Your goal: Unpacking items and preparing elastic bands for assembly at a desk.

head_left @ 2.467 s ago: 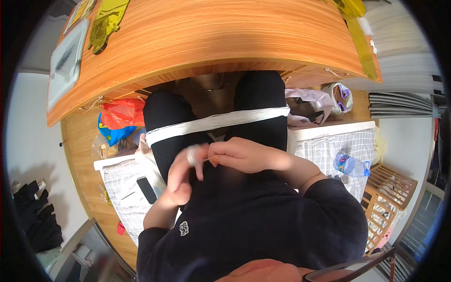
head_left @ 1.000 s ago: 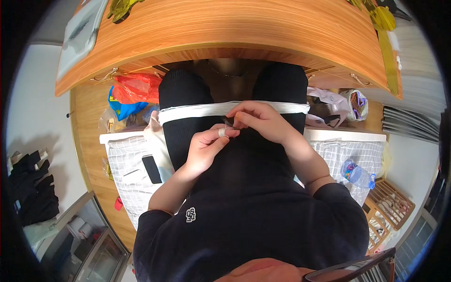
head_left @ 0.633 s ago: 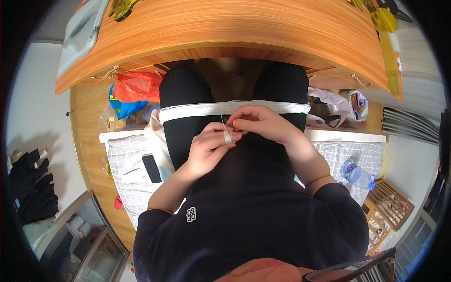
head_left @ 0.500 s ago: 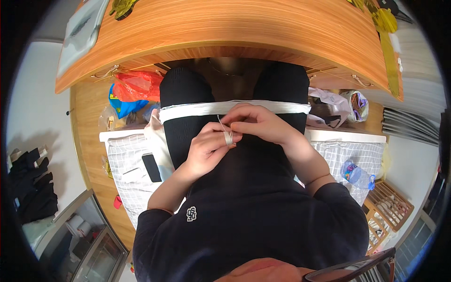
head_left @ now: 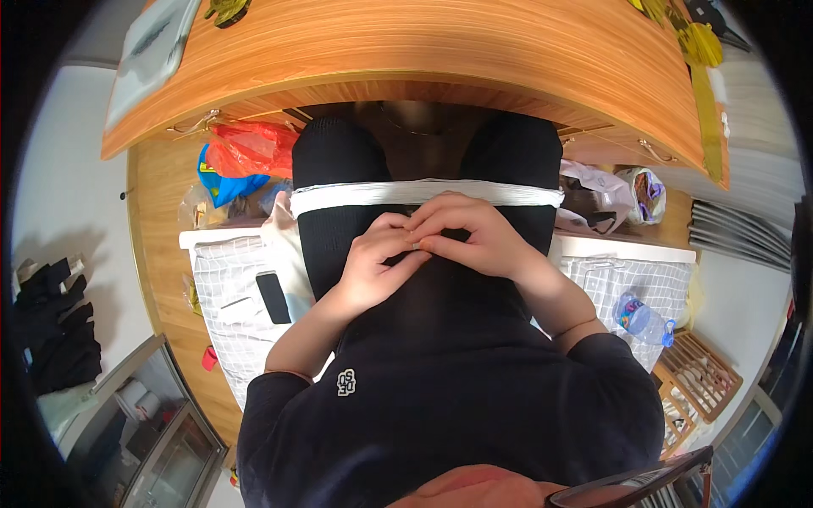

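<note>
Over my lap, my left hand (head_left: pixel 377 261) and my right hand (head_left: pixel 474 234) meet at the fingertips. The left fingers are curled with the thumb pressed forward. My right thumb and index finger pinch close against the left fingertips, leaving a gap inside the right hand. Whatever is between the fingertips is too small and covered to make out. Just beyond the hands, a skein of white yarn (head_left: pixel 339 196) is stretched around both my thighs, over black trousers (head_left: pixel 339 152).
A wooden desk (head_left: pixel 423 51) spans the far side. Beside me on the checked white seat cover lie a black phone (head_left: pixel 273 297) on the left and a plastic bottle (head_left: pixel 644 320) on the right. Red bags (head_left: pixel 254 148) and a white bag (head_left: pixel 597 190) sit under the desk.
The white thread that was looped around my left fingers no longer shows. My right hand has shifted slightly right and down, and its fingers have spread into an arch.
</note>
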Demonstrator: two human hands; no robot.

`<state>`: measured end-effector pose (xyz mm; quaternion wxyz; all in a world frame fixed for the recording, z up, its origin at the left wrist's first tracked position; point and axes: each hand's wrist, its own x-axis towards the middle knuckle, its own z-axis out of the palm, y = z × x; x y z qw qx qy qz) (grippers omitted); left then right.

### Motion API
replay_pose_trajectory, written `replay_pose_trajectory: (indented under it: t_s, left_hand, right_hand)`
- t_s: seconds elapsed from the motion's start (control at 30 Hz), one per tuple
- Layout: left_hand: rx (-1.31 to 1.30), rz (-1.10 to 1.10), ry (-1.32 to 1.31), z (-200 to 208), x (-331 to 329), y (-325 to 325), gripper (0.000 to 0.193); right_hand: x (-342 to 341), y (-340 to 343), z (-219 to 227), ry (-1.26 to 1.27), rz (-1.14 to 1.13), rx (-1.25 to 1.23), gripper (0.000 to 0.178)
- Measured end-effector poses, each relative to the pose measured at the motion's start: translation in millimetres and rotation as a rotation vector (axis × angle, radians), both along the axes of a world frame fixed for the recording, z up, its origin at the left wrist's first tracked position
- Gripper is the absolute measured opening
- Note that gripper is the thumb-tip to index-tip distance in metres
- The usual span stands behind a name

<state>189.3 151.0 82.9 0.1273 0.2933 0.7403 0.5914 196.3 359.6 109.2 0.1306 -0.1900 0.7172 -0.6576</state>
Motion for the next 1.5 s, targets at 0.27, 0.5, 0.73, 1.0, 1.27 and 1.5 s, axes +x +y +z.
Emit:
replay_pose_trajectory:
  t_s: [0.27, 0.5, 0.73, 1.0, 1.27, 1.5]
  left_hand:
    - [0.017, -0.062, -0.097, 5, -1, 2, 0.030]
    - [0.090, -0.240, -0.371, 0, -2, -7, 0.028]
    - [0.079, -0.342, -0.437, -4, -5, -11, 0.034]
    - [0.060, -0.480, -0.838, -9, -14, -8, 0.022]
    - [0.055, -0.371, -0.917, -14, -10, 3, 0.014]
    - [0.229, -0.130, -0.929, -26, -11, -1, 0.012]
  right_hand:
    - [-5, -3, 6, 0.032, -0.029, 0.098, 0.014]
    - [-19, -3, 6, 0.160, 0.197, 0.228, 0.019]
    - [-26, 0, -5, 0.187, 0.364, 0.133, 0.018]
    - [-19, 8, -17, 0.050, 0.339, 0.077, 0.018]
    - [-5, 12, -37, -0.054, 0.185, 0.020, 0.021]
    - [2, 14, -47, -0.162, 0.146, -0.046, 0.019]
